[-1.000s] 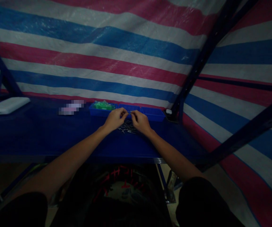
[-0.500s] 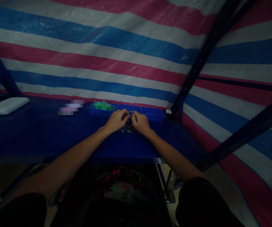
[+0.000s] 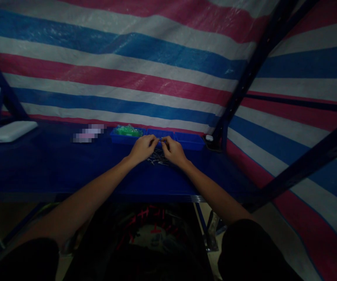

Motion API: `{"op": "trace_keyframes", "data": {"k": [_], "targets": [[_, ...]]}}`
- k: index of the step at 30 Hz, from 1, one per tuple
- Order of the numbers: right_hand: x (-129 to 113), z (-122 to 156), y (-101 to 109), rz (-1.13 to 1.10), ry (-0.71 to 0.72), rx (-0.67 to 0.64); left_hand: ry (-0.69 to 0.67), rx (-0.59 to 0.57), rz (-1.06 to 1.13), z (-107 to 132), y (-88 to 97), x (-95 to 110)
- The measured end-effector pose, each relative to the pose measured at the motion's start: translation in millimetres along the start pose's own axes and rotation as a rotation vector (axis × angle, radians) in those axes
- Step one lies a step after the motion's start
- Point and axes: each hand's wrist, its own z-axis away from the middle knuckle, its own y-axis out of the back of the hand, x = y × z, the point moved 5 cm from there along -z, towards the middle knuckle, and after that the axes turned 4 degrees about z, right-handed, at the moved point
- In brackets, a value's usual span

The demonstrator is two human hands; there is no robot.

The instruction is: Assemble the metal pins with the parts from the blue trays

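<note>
My left hand (image 3: 143, 148) and my right hand (image 3: 173, 150) meet over the blue table (image 3: 54, 168), fingertips pinched together on a small thin part that I cannot make out. Under and between them lies a loose pile of thin metal pins (image 3: 157, 158). Just behind my hands stands a row of three blue trays: the left tray (image 3: 124, 136) holds green pieces (image 3: 128, 130), the middle tray (image 3: 160, 134) is partly hidden by my fingers, and the right tray (image 3: 189, 141) looks dark inside.
A white flat device (image 3: 8, 131) lies at the table's far left. A blurred pink-white item (image 3: 88, 132) sits left of the trays. Dark metal frame posts (image 3: 238, 97) rise at the right; a striped tarp (image 3: 127, 70) hangs behind.
Both hands stay over the pin pile; only the fingertips shift slightly against each other.
</note>
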Motion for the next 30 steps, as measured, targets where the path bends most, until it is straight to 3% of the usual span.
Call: {"op": "trace_keyframes", "data": {"k": [6, 21, 30], "targets": [[2.6, -0.1, -3.3, -0.004, 0.044, 0.027, 0.001, -0.007, 0.033, 0.0, -0.2, 0.7], [5.1, -1.1, -2.9, 0.156, -0.028, 0.023, -0.062, 0.002, 0.100, 1.5, -3.1, 3.2], [5.7, -0.9, -2.8, 0.124, -0.031, 0.018, -0.059, 0.032, 0.117, 1.7, 2.5, 7.4]]}}
